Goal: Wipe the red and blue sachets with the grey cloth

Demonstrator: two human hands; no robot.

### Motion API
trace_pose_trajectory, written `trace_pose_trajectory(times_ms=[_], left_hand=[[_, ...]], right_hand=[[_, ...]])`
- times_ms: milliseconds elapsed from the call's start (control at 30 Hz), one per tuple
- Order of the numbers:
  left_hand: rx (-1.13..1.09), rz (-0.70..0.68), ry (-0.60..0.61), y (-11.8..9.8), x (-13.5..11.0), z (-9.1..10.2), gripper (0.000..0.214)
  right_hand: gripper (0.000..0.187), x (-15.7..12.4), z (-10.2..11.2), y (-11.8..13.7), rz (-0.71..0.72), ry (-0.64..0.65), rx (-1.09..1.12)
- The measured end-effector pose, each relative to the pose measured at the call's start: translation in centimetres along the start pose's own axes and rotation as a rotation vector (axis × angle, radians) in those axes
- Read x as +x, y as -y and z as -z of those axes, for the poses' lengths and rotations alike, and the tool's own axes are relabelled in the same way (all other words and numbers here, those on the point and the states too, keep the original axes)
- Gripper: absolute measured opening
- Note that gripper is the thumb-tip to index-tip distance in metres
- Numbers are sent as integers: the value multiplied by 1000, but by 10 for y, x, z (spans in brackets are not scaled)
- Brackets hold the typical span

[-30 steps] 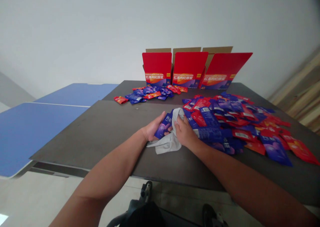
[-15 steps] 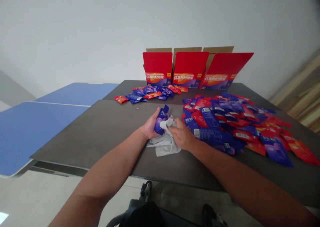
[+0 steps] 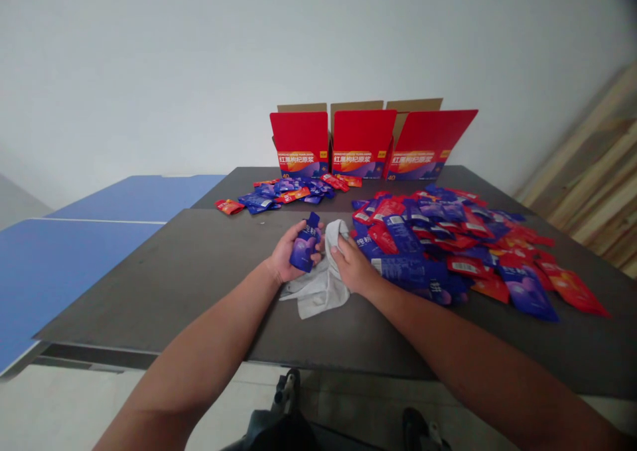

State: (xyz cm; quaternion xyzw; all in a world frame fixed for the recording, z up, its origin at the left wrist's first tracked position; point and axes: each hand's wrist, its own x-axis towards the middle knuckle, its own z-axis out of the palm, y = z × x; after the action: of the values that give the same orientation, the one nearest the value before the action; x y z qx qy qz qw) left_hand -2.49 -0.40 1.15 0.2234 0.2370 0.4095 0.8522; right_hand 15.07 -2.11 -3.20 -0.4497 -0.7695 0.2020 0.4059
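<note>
Left hand (image 3: pixel 284 255): fingers curl around a narrow-necked purple pouch (image 3: pixel 304 247), just left of the cloth; slackening fingers could drop it.
Pale grey cloth (image 3: pixel 324 293): trails loosely onto the table (image 3: pixel 199 272); loose folds could snag.
Right hand (image 3: pixel 354 265): pinches the cloth's upper fold; a wide swipe could scatter the pouch heap (image 3: pixel 442 229) beside it.

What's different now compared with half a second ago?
The right hand has drawn the bunched end of the gray cloth rightward, off the blue pouch in the left hand. Neither let go. The large pouch heap and red boxes stayed put.
</note>
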Motion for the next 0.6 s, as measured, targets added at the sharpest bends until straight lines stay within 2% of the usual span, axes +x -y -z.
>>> trace_pose_trajectory(times_ms=[100,233,400,500,600], left_hand=[[-27,-111,-29,-6,0,3,32],[-44,-252,-196,-7,3,3,34],[77,-569,-393,-9,0,-10,31],[360,-739,-334,-14,-9,-33,36],[902,-758,-124,-16,-14,-71,51]], right_hand=[[47,3,-2,-3,13,-6,38],[49,5,-5,-3,10,39,36],[47,3,-3,6,-13,88,-31],[45,1,-1,13,-6,128,-74],[44,-1,-1,17,27,159,-89]])
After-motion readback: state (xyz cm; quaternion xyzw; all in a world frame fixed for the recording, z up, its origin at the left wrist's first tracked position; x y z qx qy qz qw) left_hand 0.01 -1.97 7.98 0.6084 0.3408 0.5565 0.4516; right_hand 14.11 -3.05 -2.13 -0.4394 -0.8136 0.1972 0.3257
